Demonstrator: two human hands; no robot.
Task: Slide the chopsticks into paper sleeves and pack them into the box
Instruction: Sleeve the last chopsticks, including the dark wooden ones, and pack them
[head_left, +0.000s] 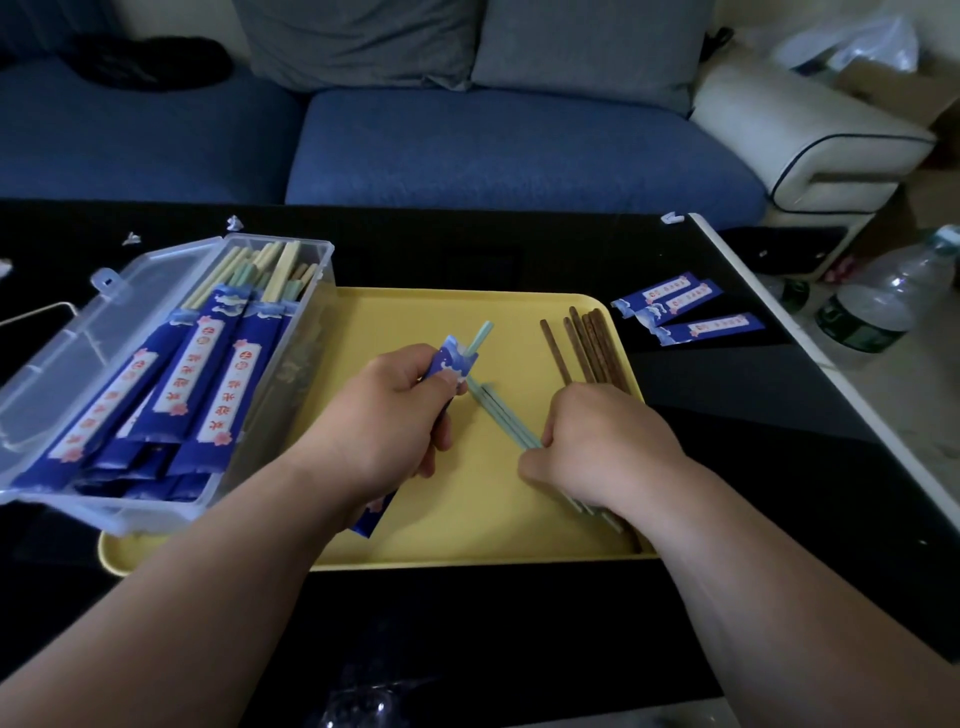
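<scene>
Many sleeved pairs (228, 384) sit in the box (311, 249) left of the left hand (395, 410), whose fingers curl round a part-filled sleeve (449, 364), while the right hand (608, 447) pinches teal chopsticks (506, 421); brown chopsticks (592, 343) and three spare sleeves (675, 301) beyond its fingers await.

Black table (467, 634): yellow tray (467, 332), paper sleeves (675, 307)

A yellow tray (405, 322) lies flat on the black table (467, 629) in front of you, with white paper scraps (235, 223) near the far left edge. Beyond the table, locate a blue sofa (519, 145) bearing grey cushions (587, 47) and a dark garment (150, 62). A clear water bottle (878, 301) stands at your right.
</scene>
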